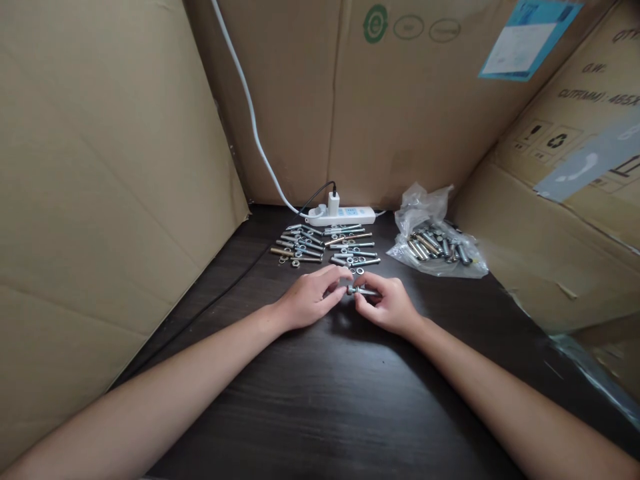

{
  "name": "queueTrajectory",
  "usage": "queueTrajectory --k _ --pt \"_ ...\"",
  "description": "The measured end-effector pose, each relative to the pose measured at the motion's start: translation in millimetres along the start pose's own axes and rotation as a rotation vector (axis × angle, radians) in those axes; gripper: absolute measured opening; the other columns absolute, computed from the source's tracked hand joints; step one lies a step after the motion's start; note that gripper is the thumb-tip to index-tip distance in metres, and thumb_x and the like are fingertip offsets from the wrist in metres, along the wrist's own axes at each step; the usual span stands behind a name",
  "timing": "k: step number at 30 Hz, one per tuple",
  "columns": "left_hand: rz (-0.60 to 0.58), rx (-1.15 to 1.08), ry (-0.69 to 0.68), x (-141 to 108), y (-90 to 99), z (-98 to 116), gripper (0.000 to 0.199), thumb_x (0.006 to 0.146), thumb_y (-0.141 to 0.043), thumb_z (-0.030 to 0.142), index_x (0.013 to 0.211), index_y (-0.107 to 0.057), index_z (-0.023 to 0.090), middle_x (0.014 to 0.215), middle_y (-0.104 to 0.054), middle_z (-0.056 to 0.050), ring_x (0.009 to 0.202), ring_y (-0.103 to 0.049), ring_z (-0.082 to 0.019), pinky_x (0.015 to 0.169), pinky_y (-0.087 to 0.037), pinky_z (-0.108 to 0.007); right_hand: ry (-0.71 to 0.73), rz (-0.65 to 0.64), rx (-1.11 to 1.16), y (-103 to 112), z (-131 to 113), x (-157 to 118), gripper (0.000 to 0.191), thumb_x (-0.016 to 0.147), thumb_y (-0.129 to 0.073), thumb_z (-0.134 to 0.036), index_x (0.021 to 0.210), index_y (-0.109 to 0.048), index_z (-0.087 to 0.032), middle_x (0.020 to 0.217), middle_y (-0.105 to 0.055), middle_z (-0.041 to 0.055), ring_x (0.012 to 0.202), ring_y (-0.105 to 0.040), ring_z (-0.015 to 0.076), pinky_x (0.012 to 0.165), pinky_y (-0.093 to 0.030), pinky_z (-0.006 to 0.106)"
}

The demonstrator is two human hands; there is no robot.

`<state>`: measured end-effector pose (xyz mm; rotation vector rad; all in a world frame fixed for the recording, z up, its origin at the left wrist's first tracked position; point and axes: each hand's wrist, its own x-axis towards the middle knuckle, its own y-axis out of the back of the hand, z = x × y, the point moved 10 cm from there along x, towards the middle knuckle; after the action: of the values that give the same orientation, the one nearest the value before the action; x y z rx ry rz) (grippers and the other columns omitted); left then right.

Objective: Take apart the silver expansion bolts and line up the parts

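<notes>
A metal bolt [369, 292] with a nut or washers at its left end lies between the thumb and fingers of my right hand [393, 303], held sideways just above the table. My left hand [316, 293] faces it from the left, thumb and curved fingers apart. Its thumb tip comes very near the bolt's end; whether they touch I cannot tell. Behind my hands, bolts [353, 245] lie in two columns, with loose nuts and washers among them. One washer [360, 271] sits just beyond my right fingertips.
A clear plastic bag [425, 207] with several bolts stands at the back right. A white power strip [343, 216] with a charger is at the back, and a black cable [235, 283] runs down the left. Cardboard walls [290, 100] enclose the dark table [320, 407].
</notes>
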<state>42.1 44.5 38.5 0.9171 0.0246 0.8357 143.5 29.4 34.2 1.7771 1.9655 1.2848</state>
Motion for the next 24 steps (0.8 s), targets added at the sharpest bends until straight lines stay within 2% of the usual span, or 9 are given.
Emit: queueTrajectory --k 4,11,18,21,24 --pt "0.005 -0.018 -0.088 -0.3 0.5 7.1 0.023 0.088 -0.046 0.015 0.107 -0.058 0.023 0.092 -0.057 0.000 0.079 -0.054 -0.011 0.072 -0.041 -0.022 -0.003 -0.015 -0.006 -1.0 0.1 0.1 0.013 0.075 -0.056 -0.027 0.079 -0.062 -0.017 0.060 -0.058 -0.0022 0.048 -0.047 0.0079 0.051 -0.038 0.018" --pt "-0.040 -0.041 -0.033 1.9 -4.1 2.6 0.019 0.091 -0.043 0.020 0.102 -0.059 0.021 0.096 -0.064 0.000 0.085 -0.058 -0.013 0.076 -0.043 -0.023 -0.006 -0.015 -0.014 1.1 -3.4 0.8 0.013 0.074 -0.055 -0.026 0.078 -0.063 -0.017 0.058 -0.057 -0.0027 0.046 -0.046 0.0075 0.050 -0.037 0.019" --pt "-0.095 0.019 0.012 2.3 -9.8 -2.9 0.022 0.094 -0.039 0.028 0.090 -0.059 0.020 0.084 -0.063 0.001 0.077 -0.057 -0.013 0.071 -0.042 -0.023 -0.004 -0.005 -0.017 1.1 -2.1 0.1 0.012 0.074 -0.056 -0.028 0.077 -0.061 -0.017 0.055 -0.054 -0.0035 0.045 -0.045 0.0074 0.049 -0.036 0.019" --pt "-0.052 0.010 0.032 1.7 -5.5 -2.9 0.019 0.092 -0.040 0.026 0.099 -0.057 0.021 0.088 -0.062 0.001 0.076 -0.055 -0.013 0.070 -0.042 -0.024 -0.002 -0.004 -0.005 0.3 -1.3 0.1 0.013 0.075 -0.055 -0.028 0.079 -0.061 -0.017 0.059 -0.057 -0.0026 0.048 -0.047 0.0080 0.051 -0.038 0.018" --pt "-0.021 -0.017 -0.019 0.5 -2.4 4.0 0.023 0.090 -0.042 0.019 0.108 -0.055 0.022 0.095 -0.060 -0.001 0.079 -0.055 -0.012 0.073 -0.043 -0.025 -0.005 -0.005 -0.005 0.3 -1.1 0.5 0.013 0.075 -0.055 -0.028 0.079 -0.062 -0.017 0.061 -0.058 -0.0020 0.049 -0.047 0.0082 0.051 -0.038 0.019"
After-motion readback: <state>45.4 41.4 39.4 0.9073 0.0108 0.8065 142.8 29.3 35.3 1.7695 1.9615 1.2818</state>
